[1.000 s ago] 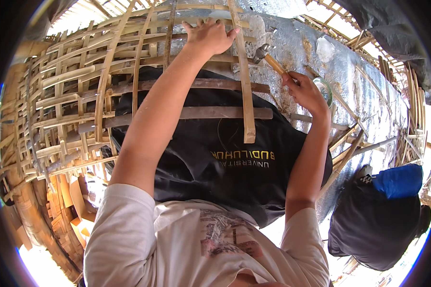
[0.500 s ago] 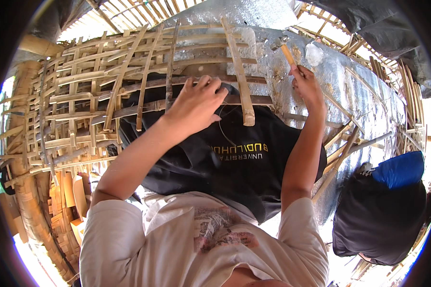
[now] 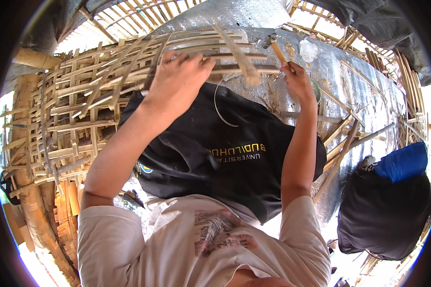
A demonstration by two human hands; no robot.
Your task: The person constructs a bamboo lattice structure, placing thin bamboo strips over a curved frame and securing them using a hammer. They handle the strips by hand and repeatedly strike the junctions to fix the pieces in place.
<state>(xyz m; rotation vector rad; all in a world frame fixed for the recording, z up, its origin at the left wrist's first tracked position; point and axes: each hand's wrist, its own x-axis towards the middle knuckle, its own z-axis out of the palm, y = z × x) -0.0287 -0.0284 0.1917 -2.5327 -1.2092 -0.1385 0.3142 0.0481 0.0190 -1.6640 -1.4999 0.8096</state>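
A woven bamboo lattice panel stretches from the left to the middle, its near edge tilted up. My left hand has its fingers curled over the near slats, thumb hidden. From the slats beside it hangs a thin curved strip or wire. A wide crosspiece lies across the slat ends, right of that hand. My right hand grips a hammer by its yellowish wooden handle, the metal head pointing up and left. A black printed cloth covers my lap below the panel.
Behind the panel lies a silvery sheet with a whitish lump on it. Loose bamboo poles cross at the right, near a black and blue bundle. A thick bamboo post stands at the left.
The panel's near edge has risen and shifted away and left with my left hand, baring more black cloth and the hanging strip. My right hand and the hammer have moved slightly left.
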